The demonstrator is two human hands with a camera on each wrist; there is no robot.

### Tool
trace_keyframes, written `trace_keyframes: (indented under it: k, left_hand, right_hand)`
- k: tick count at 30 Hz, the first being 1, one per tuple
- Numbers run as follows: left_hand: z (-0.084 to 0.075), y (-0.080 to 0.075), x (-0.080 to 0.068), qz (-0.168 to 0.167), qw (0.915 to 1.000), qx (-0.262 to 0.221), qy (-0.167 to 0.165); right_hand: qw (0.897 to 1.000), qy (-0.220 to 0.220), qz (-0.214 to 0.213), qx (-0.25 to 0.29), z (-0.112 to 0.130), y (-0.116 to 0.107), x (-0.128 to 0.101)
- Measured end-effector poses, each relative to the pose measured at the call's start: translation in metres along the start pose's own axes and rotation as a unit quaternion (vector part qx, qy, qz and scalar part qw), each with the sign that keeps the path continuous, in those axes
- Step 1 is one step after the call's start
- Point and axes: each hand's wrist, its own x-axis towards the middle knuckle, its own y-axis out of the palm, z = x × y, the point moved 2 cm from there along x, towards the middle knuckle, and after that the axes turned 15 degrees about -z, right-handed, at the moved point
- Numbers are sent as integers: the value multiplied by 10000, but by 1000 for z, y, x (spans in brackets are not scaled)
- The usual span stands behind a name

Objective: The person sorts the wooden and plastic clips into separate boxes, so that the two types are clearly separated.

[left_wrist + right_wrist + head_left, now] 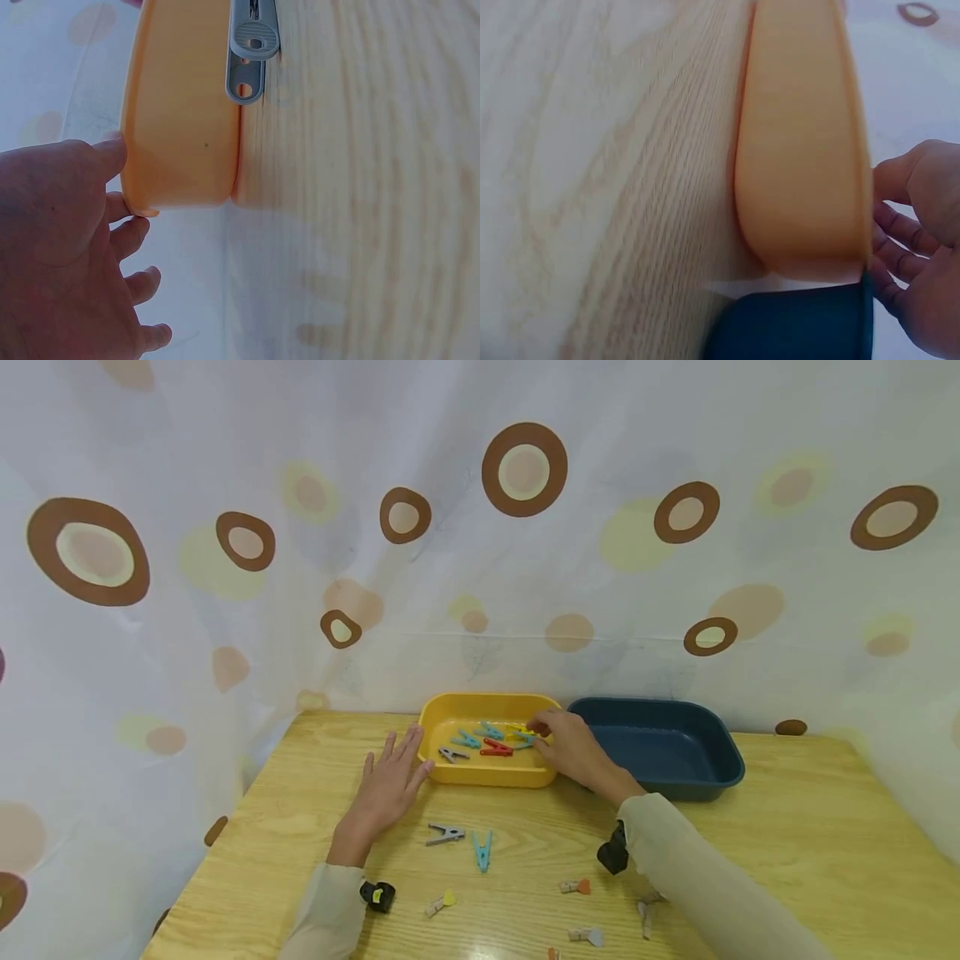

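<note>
Left hand (384,789): fingers spread, thumb and index touching yellow tray (487,775) at its left end. Gray clothespin (446,835), then teal clothespin (482,853) on bench (525,827) in front. Tray holds red clothespin (496,749) plus gray, teal, yellow ones. Right hand (579,752): fingers bent over tray's right end, can't tell if pinching one. Navy tray (675,789) just beside, right.

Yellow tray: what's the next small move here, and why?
I'd probably have the left hand pick up the gray clip on the table. It lies just in front of the yellow tray, similar plastic clips lie inside, and that hand, at the tray's edge, shows no clip in its fingers.
</note>
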Motion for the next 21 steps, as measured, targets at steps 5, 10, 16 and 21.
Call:
trace_keyframes:
  k: [5, 10, 16, 21]
  left_hand:
    - [-5, -3, 5, 25, 10000, 8, 59]
    - [-7, -4, 7, 106, 9999, 54, 35]
    - [-6, -4, 4, 87, 9999, 68, -7]
    - [-4, -3, 1, 41, 10000, 40, -27]
  right_hand:
    - [9990, -92, -378, 225, 8, -11, -13]
    - [9975, -88, -584, 379, 21, -18, -29]
    - [9942, -169, -790, 715, 39, -20, -48]
    - [9929, -94, -810, 860, 54, -16, -66]
